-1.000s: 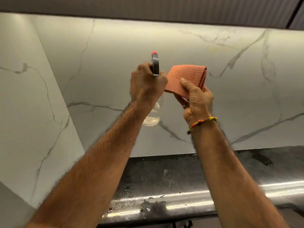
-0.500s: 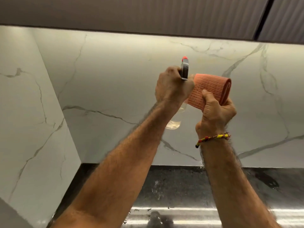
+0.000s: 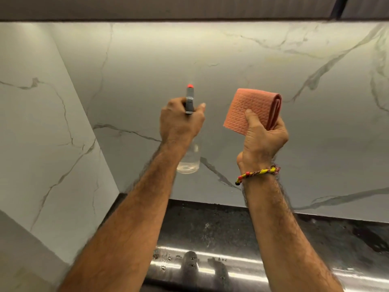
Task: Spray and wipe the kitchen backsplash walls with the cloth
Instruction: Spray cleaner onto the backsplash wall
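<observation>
My left hand (image 3: 181,121) grips the neck of a clear spray bottle (image 3: 189,161), whose grey head with a red nozzle tip points at the white marble backsplash (image 3: 210,66). My right hand (image 3: 263,140) holds a folded salmon-pink cloth (image 3: 250,108) up beside the bottle, a short way in front of the wall. A gap separates cloth and bottle. Grey veins run across the back wall and the left side wall (image 3: 42,133). Most of the bottle's trigger is hidden by my fingers.
A dark, glossy countertop (image 3: 221,228) with water droplets runs below the wall. A dark upper cabinet's underside (image 3: 168,7) spans the top edge. The walls meet in a corner at the left.
My two hands have moved apart: the cloth hand no longer touches the bottle hand. The view has tilted slightly, showing more of the left corner and counter.
</observation>
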